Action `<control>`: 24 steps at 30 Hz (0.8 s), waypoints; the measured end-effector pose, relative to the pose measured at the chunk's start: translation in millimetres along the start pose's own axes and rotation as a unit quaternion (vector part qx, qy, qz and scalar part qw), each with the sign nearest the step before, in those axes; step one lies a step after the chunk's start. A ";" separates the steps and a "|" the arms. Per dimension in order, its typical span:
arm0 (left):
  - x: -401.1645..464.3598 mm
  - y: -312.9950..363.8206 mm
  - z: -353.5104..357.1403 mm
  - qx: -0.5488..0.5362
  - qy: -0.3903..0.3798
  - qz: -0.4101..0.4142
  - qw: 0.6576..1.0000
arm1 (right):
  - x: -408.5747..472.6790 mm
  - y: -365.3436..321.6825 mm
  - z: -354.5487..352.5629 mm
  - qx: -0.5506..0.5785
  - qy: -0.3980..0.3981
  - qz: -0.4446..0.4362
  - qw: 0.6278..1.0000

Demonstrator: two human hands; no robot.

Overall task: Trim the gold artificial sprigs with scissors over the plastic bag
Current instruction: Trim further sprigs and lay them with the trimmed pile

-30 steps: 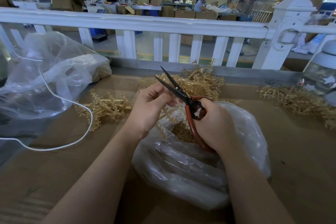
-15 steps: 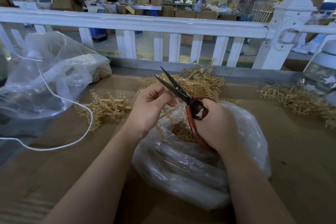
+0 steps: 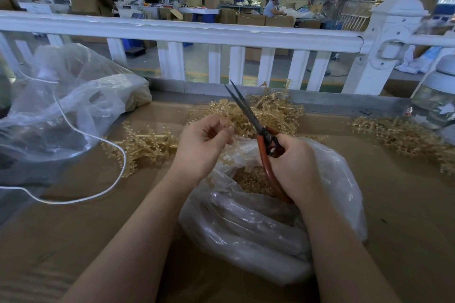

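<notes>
Fingers gripping scissors, cardboard tabletop, white railing

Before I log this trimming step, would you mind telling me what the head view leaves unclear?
- Left hand: its fingers curl together; whether they pinch a sprig piece is too small to tell.
- Scissors: the right hand hides most of the handles.
- Plastic bag: folds hide how full it is.
- Large bag on the left: cut off by the picture's left edge; its contents are blurred.
</notes>
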State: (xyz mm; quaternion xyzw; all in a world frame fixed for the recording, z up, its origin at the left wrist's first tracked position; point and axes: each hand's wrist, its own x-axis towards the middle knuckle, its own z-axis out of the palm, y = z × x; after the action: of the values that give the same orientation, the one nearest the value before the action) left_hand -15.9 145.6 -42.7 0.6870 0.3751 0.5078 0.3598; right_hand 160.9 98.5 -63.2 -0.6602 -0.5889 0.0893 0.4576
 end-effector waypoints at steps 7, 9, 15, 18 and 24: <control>-4.4 -1.4 12.8 0.085 -0.021 0.027 0.996 | 0.5 -3.0 1.6 0.096 -0.069 0.001 0.993; -5.2 -0.3 14.3 0.073 -0.018 0.024 0.997 | 0.0 -4.6 1.8 0.119 -0.084 0.000 0.989; -6.7 2.7 17.3 0.023 -0.042 0.044 0.998 | -0.1 -4.5 1.8 0.181 -0.060 0.021 0.981; -8.1 2.3 19.1 0.033 -0.053 0.036 0.997 | 0.4 -4.4 2.6 0.159 -0.072 0.024 0.984; -3.4 -4.2 17.8 0.153 -0.031 -0.010 0.988 | 0.2 -4.2 2.6 0.027 -0.072 0.040 0.996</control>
State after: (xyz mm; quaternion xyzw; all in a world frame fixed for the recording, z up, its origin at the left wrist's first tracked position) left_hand 0.0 142.5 -51.8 0.7457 0.4438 0.4189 0.2675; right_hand 156.3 99.5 -61.7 -0.6622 -0.5910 0.1704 0.4279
